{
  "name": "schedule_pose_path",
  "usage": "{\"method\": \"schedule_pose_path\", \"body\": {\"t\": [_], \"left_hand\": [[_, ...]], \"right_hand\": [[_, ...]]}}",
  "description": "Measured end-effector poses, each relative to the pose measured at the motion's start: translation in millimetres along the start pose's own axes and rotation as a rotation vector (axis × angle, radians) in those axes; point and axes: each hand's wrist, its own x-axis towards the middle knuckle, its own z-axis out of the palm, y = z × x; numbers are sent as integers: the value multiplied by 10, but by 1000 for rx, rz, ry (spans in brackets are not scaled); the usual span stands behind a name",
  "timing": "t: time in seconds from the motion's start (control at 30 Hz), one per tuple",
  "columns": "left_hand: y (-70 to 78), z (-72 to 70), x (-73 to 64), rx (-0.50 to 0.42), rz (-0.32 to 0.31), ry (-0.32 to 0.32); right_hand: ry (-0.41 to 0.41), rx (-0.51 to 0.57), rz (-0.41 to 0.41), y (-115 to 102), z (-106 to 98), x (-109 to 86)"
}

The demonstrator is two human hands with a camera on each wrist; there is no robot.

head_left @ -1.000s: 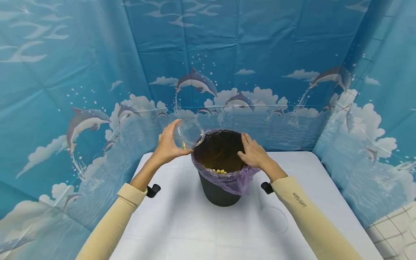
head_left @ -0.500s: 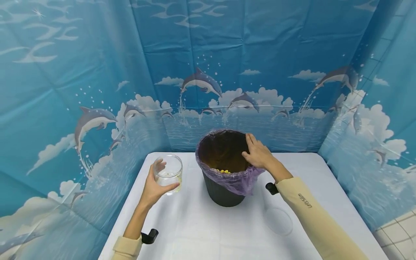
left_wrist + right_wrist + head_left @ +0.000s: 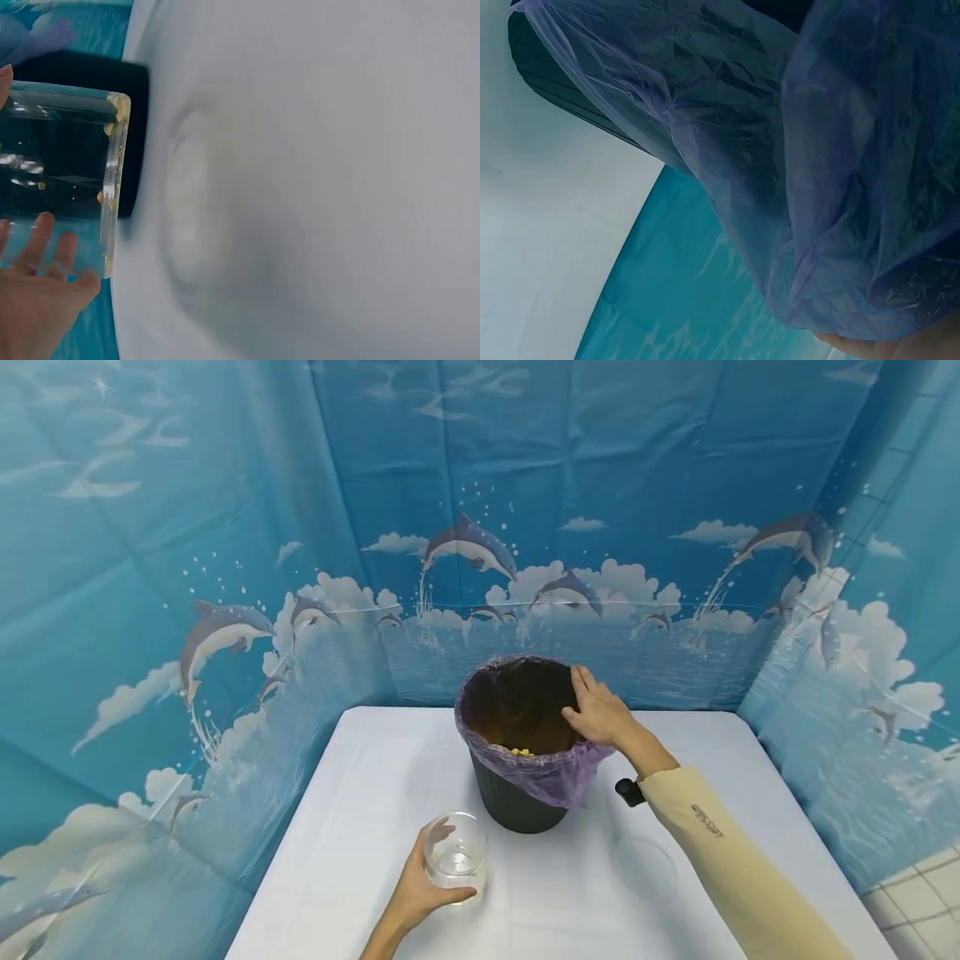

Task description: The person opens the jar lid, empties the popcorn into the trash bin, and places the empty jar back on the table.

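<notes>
My left hand (image 3: 422,887) holds a clear plastic jar (image 3: 471,860), thumb on the near side and fingers round the far side. In the left wrist view the jar (image 3: 56,161) is a little above the white table, with a few yellow crumbs stuck near its base. A black trash can (image 3: 517,806) lined with a thin purple bag (image 3: 540,775) stands at the back of the table. Small yellow pieces (image 3: 521,752) show just inside its near rim. My right hand (image 3: 602,714) grips the can's right rim over the bag (image 3: 840,150); its fingers are mostly hidden in the right wrist view.
A clear round lid (image 3: 647,868) lies flat on the white table (image 3: 360,802), right of the can. Blue dolphin-print curtains (image 3: 600,527) enclose the back and both sides. A black wrist camera mount (image 3: 628,792) sits by the right cuff.
My left hand has carried the jar from the can's left rim, first left and down, then right toward the table's front. The jar went from tilted to upright. My right hand stays on the rim.
</notes>
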Motion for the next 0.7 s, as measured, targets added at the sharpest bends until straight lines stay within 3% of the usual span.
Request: {"method": "schedule_pose_path", "body": {"t": [0.17,0.37,0.7], "left_hand": [[-58,287,84,-74,6,-93],[-123,593,82,-84,10,-167],[-138,815,38,-124,-4,-201]], "right_hand": [[15,16,0,-10,-43,34],[-2,15,7,-7,-28,-13],[0,18,7,-10,19,-11]]}}
